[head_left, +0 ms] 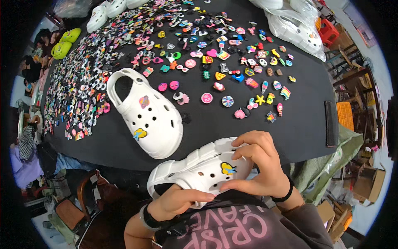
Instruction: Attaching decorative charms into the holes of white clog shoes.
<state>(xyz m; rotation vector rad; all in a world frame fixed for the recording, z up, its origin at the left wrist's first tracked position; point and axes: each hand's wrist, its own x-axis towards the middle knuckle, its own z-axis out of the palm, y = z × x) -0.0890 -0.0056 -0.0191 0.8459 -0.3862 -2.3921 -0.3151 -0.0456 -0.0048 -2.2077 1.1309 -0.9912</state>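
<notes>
At the table's near edge, a white clog [199, 177] is tilted between my two hands. My left hand [173, 201] grips its side near the heel opening, thumb lying along the upper and the other fingers hidden. Around the toe curves my right hand [262, 162], its fingertips on the far side and its thumb on the near side. A yellow and blue shoe charm [227, 168] sits in the clog's upper, between the right fingers and thumb. Left of it on the table lies a second white clog [159, 133], carrying a pink charm [144, 102] and a yellow and blue charm [139, 133].
Loose charms [248, 83] are spread over the black table [298, 137], heaped densely at the left [83, 87]. More white clogs [97, 18] stand at the far left, and bagged ones [298, 31] at the far right. Lime clogs [62, 49] lie at the left edge.
</notes>
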